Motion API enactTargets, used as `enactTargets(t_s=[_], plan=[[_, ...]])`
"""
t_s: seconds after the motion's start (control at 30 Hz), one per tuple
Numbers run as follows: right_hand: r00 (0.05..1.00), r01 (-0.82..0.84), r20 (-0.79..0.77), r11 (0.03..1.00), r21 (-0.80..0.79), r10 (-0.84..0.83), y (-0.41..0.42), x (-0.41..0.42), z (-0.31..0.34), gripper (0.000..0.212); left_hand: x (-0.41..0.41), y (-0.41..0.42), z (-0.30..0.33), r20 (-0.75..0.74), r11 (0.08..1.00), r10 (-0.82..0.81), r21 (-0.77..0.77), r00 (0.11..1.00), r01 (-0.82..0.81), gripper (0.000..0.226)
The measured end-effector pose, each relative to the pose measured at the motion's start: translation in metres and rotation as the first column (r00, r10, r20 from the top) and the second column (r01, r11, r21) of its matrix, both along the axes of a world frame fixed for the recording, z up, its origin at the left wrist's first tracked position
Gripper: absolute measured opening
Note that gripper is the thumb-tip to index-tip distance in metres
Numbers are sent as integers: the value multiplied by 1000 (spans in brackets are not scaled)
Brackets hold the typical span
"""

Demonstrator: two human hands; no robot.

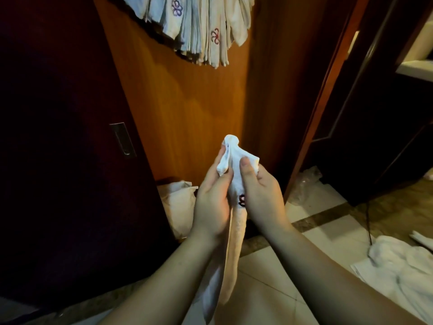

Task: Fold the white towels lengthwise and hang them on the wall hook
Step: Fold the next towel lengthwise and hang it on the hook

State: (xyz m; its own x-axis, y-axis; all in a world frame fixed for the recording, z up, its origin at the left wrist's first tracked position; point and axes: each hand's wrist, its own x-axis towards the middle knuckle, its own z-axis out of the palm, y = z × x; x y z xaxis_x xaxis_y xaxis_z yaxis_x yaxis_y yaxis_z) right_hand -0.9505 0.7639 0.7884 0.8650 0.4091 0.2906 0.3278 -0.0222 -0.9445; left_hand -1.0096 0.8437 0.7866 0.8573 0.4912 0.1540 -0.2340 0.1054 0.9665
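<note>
Holding: we had one white towel (234, 174) bunched up between both hands, out in front of the orange wood panel (185, 109).
Left hand: our left hand (212, 198) was curled round the towel's left side, with the thumb lying across the cloth.
Right hand: our right hand (262, 195) was pinching the right side, thumb pressed on top and fingers tucked behind.
Towel axis: long and narrow, running pretty much straight up and down. The gathered end poked up above our fingers, and the tail hung down between our forearms toward the tiled floor (264, 289).
Logo: a dark red embroidered mark (242, 200) peeked out low between the two hands.
Already hung: a bunch of folded towels (201, 29) dangled from the top of the panel, well above our hands; the hook itself was out of view.
Still loose: more white cloth in a heap (403, 273) on the floor at the right.
</note>
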Motion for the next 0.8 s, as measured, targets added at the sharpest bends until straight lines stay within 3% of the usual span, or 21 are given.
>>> enactTargets(t_s=[0.17,0.27,0.4,0.47,0.53,0.63,0.67,0.8], plan=[[969,-214,-110,974,79,221,0,5,-2,46,1,6,11,30,991,-127,-35,991,128,69],[968,-246,-46,969,20,247,1,7,5,61,3,7,10,25,986,-149,83,989,146,82],[990,-133,-39,991,31,134,4,16,7,28,4,18,9,31,969,-249,22,968,248,66],[989,-109,-86,990,95,117,4,25,10,29,5,33,11,59,963,-267,51,962,264,54],[993,-94,-62,991,93,100,5,34,20,34,8,52,19,108,984,-175,19,979,174,47],[994,-108,34,993,38,107,7,47,36,37,14,74,29,147,951,141,254,979,-175,25],[990,-134,51,991,27,133,9,51,40,38,17,78,31,127,936,157,296,979,-188,34],[963,-210,169,977,-25,211,10,58,60,31,29,88,42,-12,976,-165,144,986,165,63]])
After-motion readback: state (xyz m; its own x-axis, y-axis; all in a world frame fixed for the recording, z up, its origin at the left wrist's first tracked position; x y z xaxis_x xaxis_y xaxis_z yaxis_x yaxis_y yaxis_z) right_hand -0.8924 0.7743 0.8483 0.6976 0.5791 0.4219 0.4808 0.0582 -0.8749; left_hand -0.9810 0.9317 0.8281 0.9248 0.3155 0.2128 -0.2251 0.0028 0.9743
